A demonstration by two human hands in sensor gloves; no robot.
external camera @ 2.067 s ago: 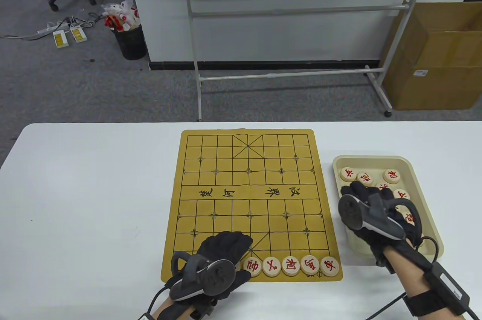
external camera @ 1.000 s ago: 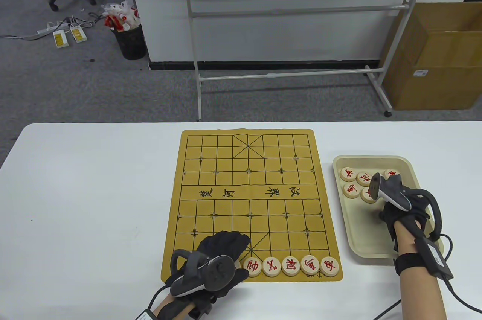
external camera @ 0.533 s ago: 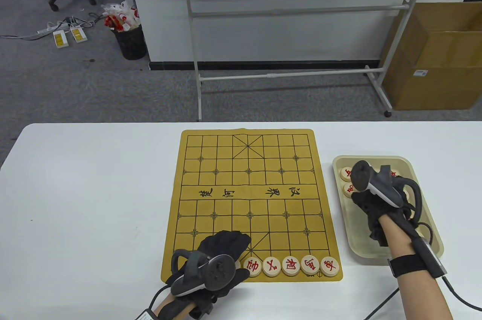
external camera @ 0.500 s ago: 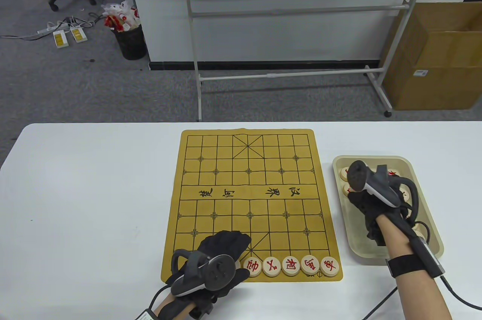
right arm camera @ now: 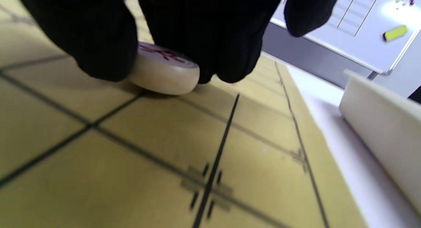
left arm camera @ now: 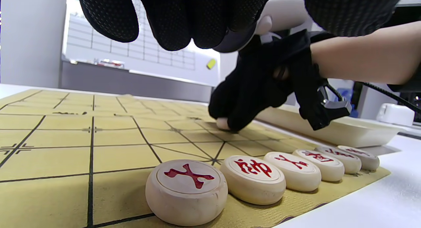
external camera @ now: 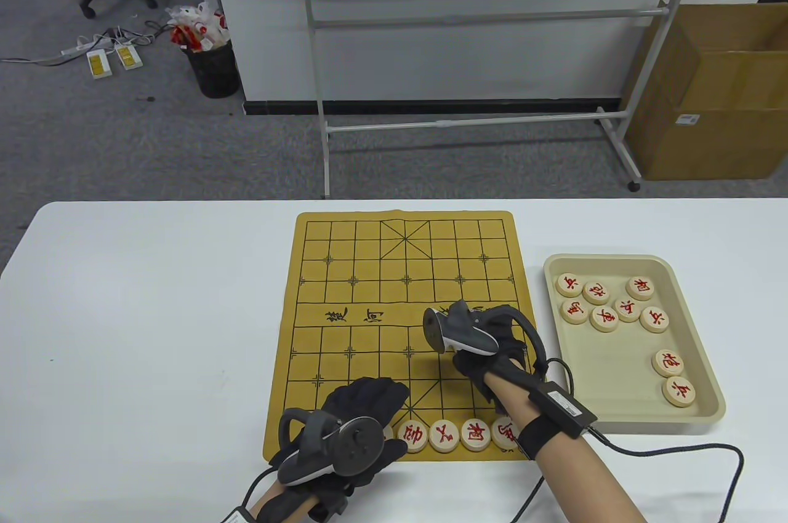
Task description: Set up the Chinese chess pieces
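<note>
I'm mid-placement: my right hand [external camera: 486, 351] pinches a red-marked piece [right arm camera: 162, 70] down onto the board [external camera: 345, 277] (character unreadable). Next: seat it on the crossing w/o nudging, let go. Left hand [external camera: 363, 409] rests relaxed by the back row [external camera: 458, 435], holding nothing.

White table [external camera: 154, 314]: board [external camera: 363, 277], tray [external camera: 702, 326].

Pale wooden pieces [left arm camera: 186, 187] bear red characters on a mustard board [external camera: 369, 277] with black gridlines.
</note>
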